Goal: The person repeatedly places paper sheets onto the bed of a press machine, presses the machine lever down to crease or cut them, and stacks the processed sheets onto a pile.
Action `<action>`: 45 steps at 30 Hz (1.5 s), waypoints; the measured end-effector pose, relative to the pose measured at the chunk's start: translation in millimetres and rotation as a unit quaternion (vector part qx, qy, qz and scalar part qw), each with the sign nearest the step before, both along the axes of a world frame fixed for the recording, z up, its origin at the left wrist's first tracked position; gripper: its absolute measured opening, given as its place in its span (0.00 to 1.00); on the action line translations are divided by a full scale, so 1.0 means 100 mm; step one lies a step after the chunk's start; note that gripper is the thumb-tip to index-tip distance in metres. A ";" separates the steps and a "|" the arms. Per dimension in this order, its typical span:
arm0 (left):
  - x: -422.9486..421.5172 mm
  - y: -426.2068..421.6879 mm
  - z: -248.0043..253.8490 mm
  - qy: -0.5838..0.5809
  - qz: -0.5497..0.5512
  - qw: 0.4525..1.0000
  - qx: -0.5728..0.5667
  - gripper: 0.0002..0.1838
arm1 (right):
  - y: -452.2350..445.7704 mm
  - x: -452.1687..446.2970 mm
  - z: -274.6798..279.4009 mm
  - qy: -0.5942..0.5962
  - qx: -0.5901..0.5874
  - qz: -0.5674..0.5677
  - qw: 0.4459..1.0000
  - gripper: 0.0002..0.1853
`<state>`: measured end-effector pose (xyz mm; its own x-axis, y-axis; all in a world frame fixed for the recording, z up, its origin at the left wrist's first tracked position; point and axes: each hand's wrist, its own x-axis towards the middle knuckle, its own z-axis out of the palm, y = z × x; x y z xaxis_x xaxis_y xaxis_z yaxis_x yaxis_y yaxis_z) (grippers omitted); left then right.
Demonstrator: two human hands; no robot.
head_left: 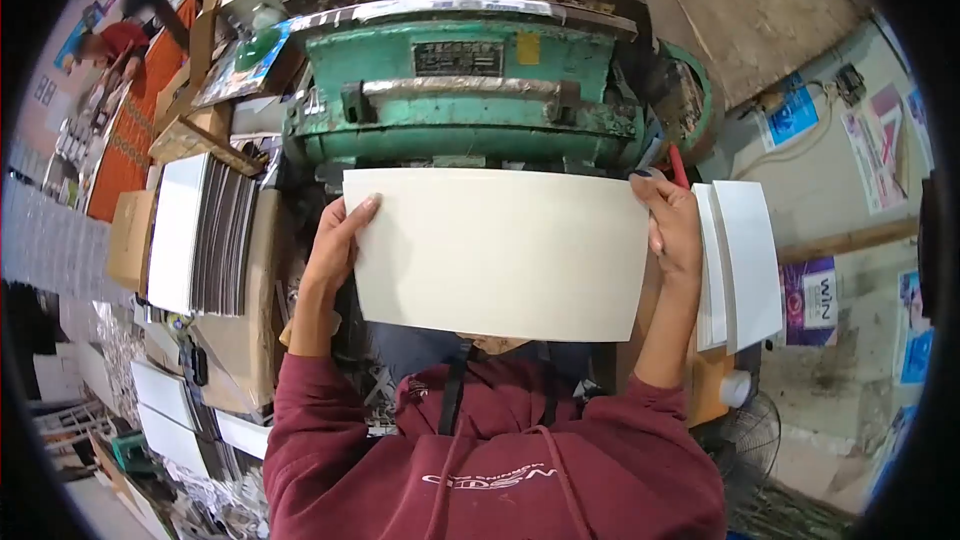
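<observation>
A wide, cream-white sheet of cardboard point(500, 255) is stretched between my two hands in front of the green machine point(460, 135). My left hand point(343, 232) pinches its upper left corner, thumb on the top face. At the upper right corner, my right hand point(668, 220) grips the sheet with thumb and fingers. The sheet's far edge lies close to the machine's front, and whether they touch I cannot tell. Close to my right hand is a red handle-like piece point(679, 167). White sheets point(745, 265) stand just right of that hand.
On the left a stack of boards point(205, 235) rests on a cardboard box point(262, 300), with more white sheets point(170, 415) lower down. A fan point(752, 435) stands at lower right. Another person point(115, 45) is at the far upper left. Paper scraps lie on the floor.
</observation>
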<state>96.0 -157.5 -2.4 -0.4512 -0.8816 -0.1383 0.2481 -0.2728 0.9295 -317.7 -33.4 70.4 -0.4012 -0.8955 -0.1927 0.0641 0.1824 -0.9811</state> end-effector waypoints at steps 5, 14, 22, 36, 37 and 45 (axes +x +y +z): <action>-0.33 0.12 0.38 -0.089 0.086 0.992 -0.005 0.14 | 0.14 0.11 0.11 0.104 -0.052 0.009 0.993 0.13; -0.28 -0.23 1.26 -0.170 0.154 0.812 -0.536 0.14 | 0.14 -0.12 0.42 0.304 -0.412 -0.102 0.853 0.09; 0.06 -0.14 -0.08 -0.557 -0.036 0.712 -0.427 0.48 | -0.06 -0.14 -0.83 0.267 0.009 0.101 0.958 0.08; 0.09 0.69 -0.03 -0.421 0.256 0.796 -0.351 0.29 | -0.61 -0.08 -0.82 0.454 -0.043 0.219 0.863 0.22; 0.03 0.67 0.02 -0.425 0.263 0.786 -0.363 0.28 | -0.49 -0.11 -0.58 0.457 -0.064 0.149 0.875 0.22; -0.37 0.57 -0.20 -0.384 0.206 0.816 -0.381 0.19 | 1.75 -1.63 -0.96 0.636 0.320 -0.208 0.671 0.33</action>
<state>59.0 -100.3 -22.3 -0.1323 -0.8986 0.4184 -0.5617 0.4158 0.7153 -480.2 141.3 -25.2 -0.7944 -0.5530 0.2511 -0.5753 0.8177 -0.0191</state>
